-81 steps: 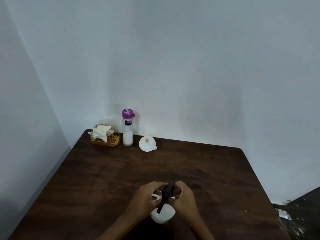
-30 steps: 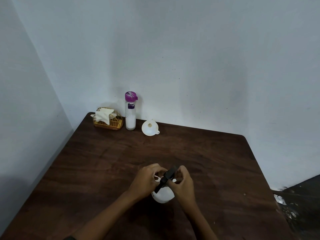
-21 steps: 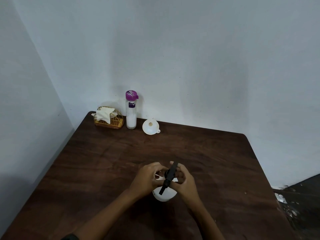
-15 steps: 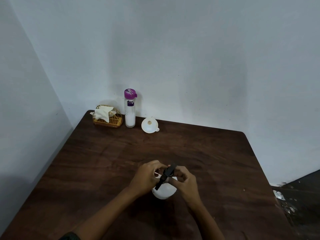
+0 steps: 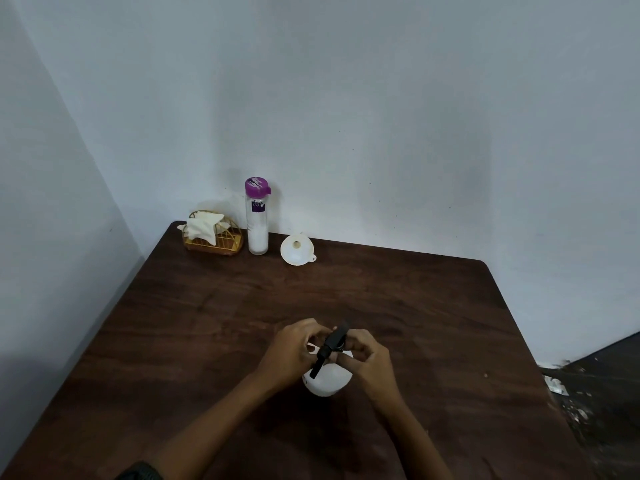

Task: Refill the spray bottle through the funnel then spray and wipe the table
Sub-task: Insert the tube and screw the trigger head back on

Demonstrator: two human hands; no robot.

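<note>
On the dark wooden tabletop (image 5: 207, 323), the left hand (image 5: 294, 348) grips the neck of the round white plastic spray bottle (image 5: 327, 384) while the right hand (image 5: 369, 358) seemingly pinches its black trigger head (image 5: 334, 342).

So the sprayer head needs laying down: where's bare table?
Bare wood: right of the right hand, left of the left hand, and the middle between spray bottle and funnel. Crowded: far-left corner, by basket and purple-capped bottle.

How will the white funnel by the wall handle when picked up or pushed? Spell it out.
The funnel looks like thin white plastic, so probably light and stiff. It lies tipped on its round rim on the table, so a nudge may roll it in an arc.
</note>
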